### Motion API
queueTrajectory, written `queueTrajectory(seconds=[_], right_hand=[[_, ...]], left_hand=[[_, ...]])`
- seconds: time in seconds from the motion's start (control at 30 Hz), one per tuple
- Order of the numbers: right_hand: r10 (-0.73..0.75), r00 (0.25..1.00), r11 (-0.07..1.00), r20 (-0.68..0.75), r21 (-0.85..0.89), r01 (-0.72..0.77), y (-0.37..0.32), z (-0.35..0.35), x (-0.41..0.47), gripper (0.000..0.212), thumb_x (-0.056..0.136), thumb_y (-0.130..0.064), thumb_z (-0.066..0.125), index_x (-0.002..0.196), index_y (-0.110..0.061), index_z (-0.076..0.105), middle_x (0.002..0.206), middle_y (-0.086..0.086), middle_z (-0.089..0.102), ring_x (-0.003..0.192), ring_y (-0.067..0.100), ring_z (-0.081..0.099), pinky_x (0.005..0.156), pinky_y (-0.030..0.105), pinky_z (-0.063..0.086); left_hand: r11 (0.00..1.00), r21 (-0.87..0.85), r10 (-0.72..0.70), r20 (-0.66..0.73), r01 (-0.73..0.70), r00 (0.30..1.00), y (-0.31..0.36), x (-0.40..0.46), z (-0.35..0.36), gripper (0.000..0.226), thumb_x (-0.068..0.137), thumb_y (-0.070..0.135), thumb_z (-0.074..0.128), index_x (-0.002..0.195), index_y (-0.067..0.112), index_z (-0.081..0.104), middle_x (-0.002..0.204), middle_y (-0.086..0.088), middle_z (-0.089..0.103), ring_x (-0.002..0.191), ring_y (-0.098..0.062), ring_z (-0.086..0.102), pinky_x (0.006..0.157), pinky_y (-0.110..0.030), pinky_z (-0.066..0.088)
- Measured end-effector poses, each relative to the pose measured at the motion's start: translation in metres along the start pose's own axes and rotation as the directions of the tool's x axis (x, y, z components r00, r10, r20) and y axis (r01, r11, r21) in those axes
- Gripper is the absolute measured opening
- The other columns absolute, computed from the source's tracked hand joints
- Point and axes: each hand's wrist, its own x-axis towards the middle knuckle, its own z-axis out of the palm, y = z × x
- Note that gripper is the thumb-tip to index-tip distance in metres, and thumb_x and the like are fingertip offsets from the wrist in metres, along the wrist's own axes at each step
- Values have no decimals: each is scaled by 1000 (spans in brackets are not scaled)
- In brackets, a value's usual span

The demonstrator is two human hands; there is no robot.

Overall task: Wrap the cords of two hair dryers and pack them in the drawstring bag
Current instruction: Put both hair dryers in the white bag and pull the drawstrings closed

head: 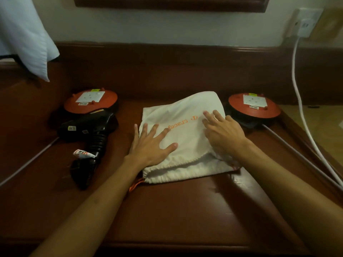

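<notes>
A white drawstring bag (185, 108) with orange lettering lies on the dark wooden table (176, 210), bulging in the middle, its gathered mouth towards me. An orange drawstring (135, 184) pokes out at its near left corner. My left hand (148, 143) lies flat on the bag's left side, fingers spread. My right hand (222, 132) presses on the bag's right side with straight fingers. A black hair dryer (89, 127) lies left of the bag, its cord wound round the handle and a plug (81, 171) with a white tag at the near end.
Two orange round cable reels stand at the back: one (91, 102) behind the dryer, one (254, 106) right of the bag. A white cable (300, 101) hangs from a wall socket (306, 23) at the right. Grey cords run off both table sides. A white cloth (24, 34) hangs top left.
</notes>
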Motion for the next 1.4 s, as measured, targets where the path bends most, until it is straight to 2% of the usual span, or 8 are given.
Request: queueTrajectory(seconds=[0.1, 0.33, 0.57, 0.7, 0.8, 0.9, 1.03, 1.4], right_hand=[[99, 992, 995, 72, 19, -101, -9, 12, 10, 72, 104, -38, 36, 161, -11, 2, 168, 7, -19, 155, 39, -13, 118, 66, 22], [163, 983, 984, 88, 55, -169, -25, 5, 27, 64, 101, -41, 34, 157, -10, 24, 168, 10, 1, 152, 45, 4, 105, 67, 37], [211, 977, 877, -35, 448, -173, -22, 16, 3, 64, 102, -55, 27, 157, -23, 22, 171, -2, -1, 157, 25, -2, 120, 59, 18], [321, 946, 796, -37, 552, -248, -28, 26, -33, 63, 101, -55, 37, 157, -29, 24, 171, 0, 1, 157, 25, -1, 121, 55, 15], [377, 926, 729, -11, 619, -290, -25, 25, -52, 64, 100, -49, 49, 157, -30, 25, 170, 2, 5, 156, 27, 2, 120, 56, 16], [373, 928, 718, -8, 636, -283, -29, 22, -56, 67, 99, -46, 52, 158, -28, 24, 169, 5, 12, 155, 26, 7, 120, 54, 18], [389, 921, 714, -22, 639, -286, -37, 20, -53, 66, 99, -44, 53, 157, -23, 28, 167, 9, 17, 154, 30, 12, 119, 53, 21], [473, 858, 702, -201, 674, -229, -58, 17, -57, 55, 100, -40, 53, 148, -16, 44, 160, 11, 36, 151, 29, 23, 119, 50, 17]], left_hand=[[1000, -1, -25, 5, 25, 1000, 1, 1, -1, 86, 83, 92, 7, 158, 52, -2, 172, 2, -4, 157, -31, -16, 115, -57, -29], [998, -46, -49, 13, 50, 999, -2, 0, -4, 89, 81, 93, 10, 159, 50, 6, 173, 4, 0, 158, -24, -13, 116, -58, -27], [976, -175, -131, 11, 131, 991, -24, 1, -14, 96, 79, 94, 27, 159, 42, 23, 172, 0, 6, 158, -19, -7, 121, -59, -17], [916, -395, -130, -136, 66, 982, -33, -8, -23, 69, 89, 72, 56, 144, 29, 56, 169, -5, 23, 157, -23, 9, 125, -51, -2], [909, -416, -204, -408, 18, 890, -47, -30, -38, 39, 90, 42, 73, 123, 22, 72, 157, -9, 45, 148, -29, 30, 122, -48, 22], [889, -358, -440, -500, 285, 746, -60, -58, -45, 41, 86, 35, 75, 125, 23, 66, 149, -13, 50, 142, -35, 36, 119, -52, 27], [754, -202, -657, -234, 625, 717, -63, -72, -44, 77, 92, 33, 69, 154, 26, 25, 150, -27, 43, 136, -47, 44, 115, -57, 28], [809, -520, -500, -363, 274, 787, -43, -90, -63, 52, 100, 24, 62, 146, 20, 39, 133, -17, 58, 121, -36, 59, 100, -54, 47]])
